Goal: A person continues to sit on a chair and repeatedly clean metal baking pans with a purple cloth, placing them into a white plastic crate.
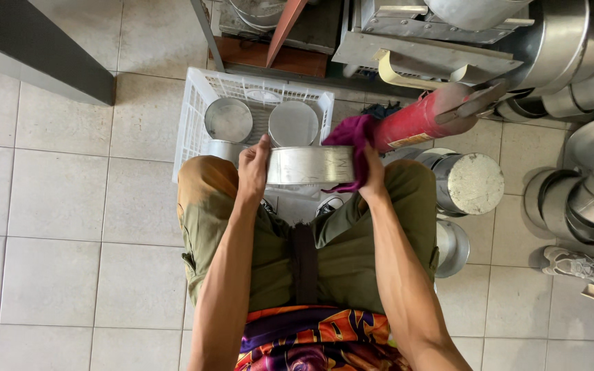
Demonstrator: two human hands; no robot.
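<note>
The seated person's left hand (252, 168) gripped the left end of a round metal cake tin (309, 165), held on its side above the knees and just in front of a white plastic crate (194, 117) on the tiled floor (56, 206), where two more round tins (228, 119) stood. The right hand (372, 175) pressed a magenta cloth (353, 137) against the tin's right end, fingers wrapped around cloth and rim together. Further right stood a red cylinder (417, 120) and stacked metal tins (472, 182).
</note>
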